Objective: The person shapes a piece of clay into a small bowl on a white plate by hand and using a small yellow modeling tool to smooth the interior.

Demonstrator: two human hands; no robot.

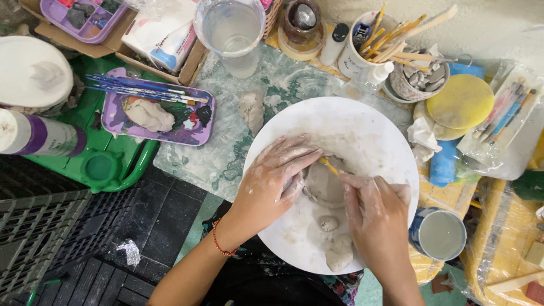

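- The left hand [276,175] is lying with fingers flat and together, cupping the left side of a small grey clay pot [324,184]; the hand is coated in pale slip.
- The right hand [374,218] is pinching a thin wooden tool [328,165], whose yellow tip is showing just above the pot's rim, between the two hands.
- The clay pot is sitting between both hands, near the middle of a round white board [362,127] that is lying under them.
- Two small clay lumps [334,249] are resting on the board just beside the right wrist, on its left.
- A red cord bracelet [218,245] is circling the left wrist.
- Well apart from the left hand, up and to its left, a purple tray [116,113] is holding blue-handled brushes [141,89] and a clay piece.
- Just right of the right forearm, a blue cup [439,233] of grey liquid is standing.
- Beyond the board, a clear water pitcher [231,34] is standing.
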